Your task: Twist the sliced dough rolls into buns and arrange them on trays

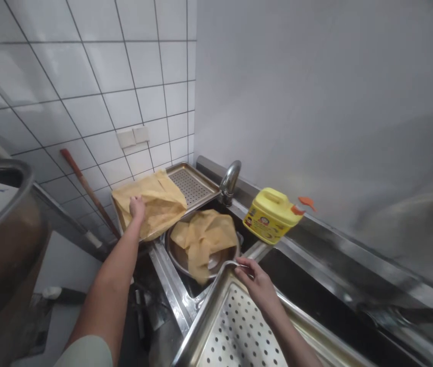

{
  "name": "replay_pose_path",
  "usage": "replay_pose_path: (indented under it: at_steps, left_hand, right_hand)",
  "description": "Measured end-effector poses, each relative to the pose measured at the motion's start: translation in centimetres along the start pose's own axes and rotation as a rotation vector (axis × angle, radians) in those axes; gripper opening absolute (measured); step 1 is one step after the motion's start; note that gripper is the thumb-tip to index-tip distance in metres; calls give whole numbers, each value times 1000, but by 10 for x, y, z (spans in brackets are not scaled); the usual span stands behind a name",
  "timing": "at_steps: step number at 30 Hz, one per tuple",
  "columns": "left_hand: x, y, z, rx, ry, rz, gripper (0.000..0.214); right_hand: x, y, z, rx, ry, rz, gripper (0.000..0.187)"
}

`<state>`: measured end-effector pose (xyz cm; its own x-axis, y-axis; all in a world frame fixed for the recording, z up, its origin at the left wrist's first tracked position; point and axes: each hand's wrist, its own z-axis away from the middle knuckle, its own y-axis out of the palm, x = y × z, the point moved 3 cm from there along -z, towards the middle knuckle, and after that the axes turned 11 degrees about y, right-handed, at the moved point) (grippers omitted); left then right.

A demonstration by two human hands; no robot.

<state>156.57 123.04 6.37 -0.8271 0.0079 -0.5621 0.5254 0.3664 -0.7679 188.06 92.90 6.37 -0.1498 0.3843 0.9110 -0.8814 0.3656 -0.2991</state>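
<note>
My left hand (137, 208) grips a crumpled yellow cloth (159, 204) draped over a perforated steel tray (190, 186) that leans at the back of the sink. My right hand (256, 285) holds the rim of a second perforated steel tray (239, 329) in the foreground, tilted over the sink's front. Below the left hand, a round steel basin (174, 253) sits in the sink. A second yellow cloth (203, 242) lies bunched inside the basin and covers most of it.
A yellow tub with an orange lid tab (272, 215) stands on the steel counter beside a chrome faucet (231, 181). White tiles cover the wall behind. A wooden pole (88, 191) leans at the left, next to a large steel pot (6, 229). A dark sink basin (308, 285) lies to the right.
</note>
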Motion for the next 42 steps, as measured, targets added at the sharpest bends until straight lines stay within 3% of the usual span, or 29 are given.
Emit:
replay_pose_path:
  at_steps: [4, 6, 8, 13, 17, 19, 21, 24, 27, 29, 31, 34, 37, 40, 41, 42]
  left_hand:
    - [-55, -48, -19, -247, 90, 163, 29]
    - [-79, -66, -8, -324, 209, 296, 22]
    - [-100, -76, 13, -326, 345, 424, 13]
    - [-155, -99, 69, -195, 581, 614, 8]
    - [-227, -151, 118, -135, 881, 759, 12]
    - [-263, -174, 152, 75, 1076, 766, 16]
    - [-285, -188, 189, 252, 1167, 763, 23]
    - [-280, -186, 240, 205, 1064, 817, 60]
    - [-243, -144, 287, 149, 935, 754, 99]
    - [-209, -103, 314, 203, 825, 575, 88]
    - [-170, -66, 329, 270, 669, 327, 61]
    - [-129, -35, 329, 465, 626, -33, 29]
    - [-122, -37, 305, 521, 646, -121, 24]
    - [-151, -57, 271, 515, 692, -142, 22]
    - [-164, -66, 261, 476, 722, -131, 22]
    - [-178, -79, 253, 355, 779, -84, 22]
  right_hand:
    - [23, -5, 19, 94, -60, 31, 35]
    - [44, -4, 26, 133, -127, 44, 34]
    - [64, 0, 32, 172, -194, 63, 30]
    - [101, 18, 33, 242, -350, 122, 29]
    - [137, 27, 32, 86, -528, 21, 59]
    - [157, 18, 39, -38, -657, -19, 67]
    - [172, 1, 49, -111, -731, -12, 49]
    - [178, -40, 66, -225, -658, -13, 27]
    - [176, -89, 89, -337, -581, -143, 32]
    - [172, -121, 108, -373, -583, -232, 35]
    - [163, -155, 130, -414, -592, -273, 35]
    - [132, -207, 159, -523, -566, -256, 31]
    - [89, -254, 172, -582, -448, -163, 30]
    - [54, -297, 177, -659, -347, -108, 29]
    - [46, -311, 183, -716, -343, -120, 29]
    - [40, -324, 192, -781, -356, -151, 28]
